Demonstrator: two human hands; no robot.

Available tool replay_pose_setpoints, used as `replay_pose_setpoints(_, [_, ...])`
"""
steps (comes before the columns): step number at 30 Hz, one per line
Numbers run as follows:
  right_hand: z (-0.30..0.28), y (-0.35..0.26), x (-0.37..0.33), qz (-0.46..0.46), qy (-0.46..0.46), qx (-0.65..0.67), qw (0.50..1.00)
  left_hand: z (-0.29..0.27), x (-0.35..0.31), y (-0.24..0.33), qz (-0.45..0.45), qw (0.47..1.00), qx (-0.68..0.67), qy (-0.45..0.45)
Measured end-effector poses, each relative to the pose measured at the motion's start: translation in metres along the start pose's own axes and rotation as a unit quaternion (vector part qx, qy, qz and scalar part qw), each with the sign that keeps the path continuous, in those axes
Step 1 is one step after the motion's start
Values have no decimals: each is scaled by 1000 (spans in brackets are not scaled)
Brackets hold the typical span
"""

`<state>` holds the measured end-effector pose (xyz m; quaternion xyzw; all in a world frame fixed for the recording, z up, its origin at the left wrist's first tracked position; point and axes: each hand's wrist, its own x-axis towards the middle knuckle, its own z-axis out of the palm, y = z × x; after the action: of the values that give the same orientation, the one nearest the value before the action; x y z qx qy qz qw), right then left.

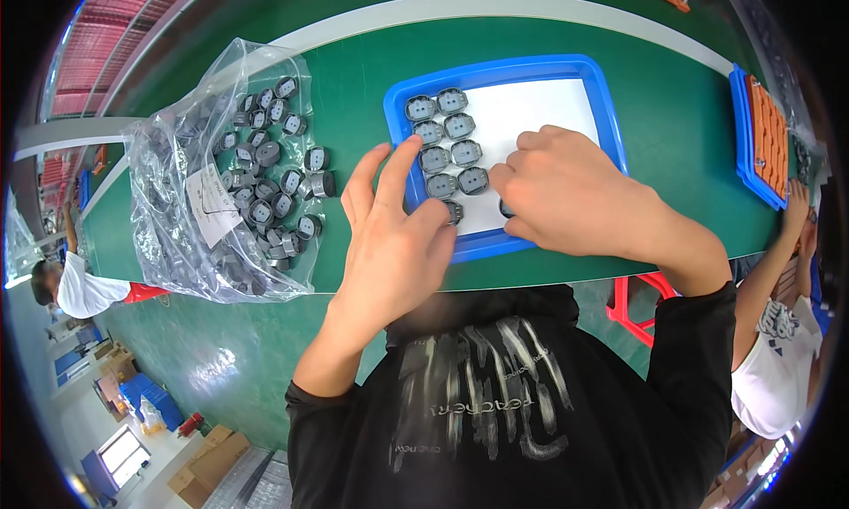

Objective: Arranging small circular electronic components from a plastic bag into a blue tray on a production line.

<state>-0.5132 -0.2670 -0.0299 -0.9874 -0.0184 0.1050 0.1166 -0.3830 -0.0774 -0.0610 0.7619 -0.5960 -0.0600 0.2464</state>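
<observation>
A blue tray [610, 111] with a white liner lies on the green table. Several small grey round parts [447, 142] stand in two columns at its left side. My left hand [393, 235] rests over the tray's near left corner, thumb and fingertips pinching a grey part [454, 212] at the rim. My right hand [566, 191] is curled over the tray's near edge, fingers pressing down on a dark part [506, 210] that is mostly hidden under them.
A clear plastic bag [190, 191] spills several grey parts [274, 168] onto the table at the left. At the right edge sits another blue tray [741, 137] holding an orange plate, with another person's arm [778, 252] beside it. A red stool [632, 301] is below the table.
</observation>
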Motion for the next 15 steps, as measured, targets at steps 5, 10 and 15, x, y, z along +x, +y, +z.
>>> replay_pose_setpoints(5, [-9,4,-2,47,-45,4,998,-1,-1,-3,-6,1000,-12,0])
replay_pose_setpoints(10, [-2,5,7,7,-65,26,998,-3,1,-2,20,998,-54,19])
replay_pose_setpoints(15, [-7,2,14,30,-53,70,996,5,5,4,41,996,-77,34])
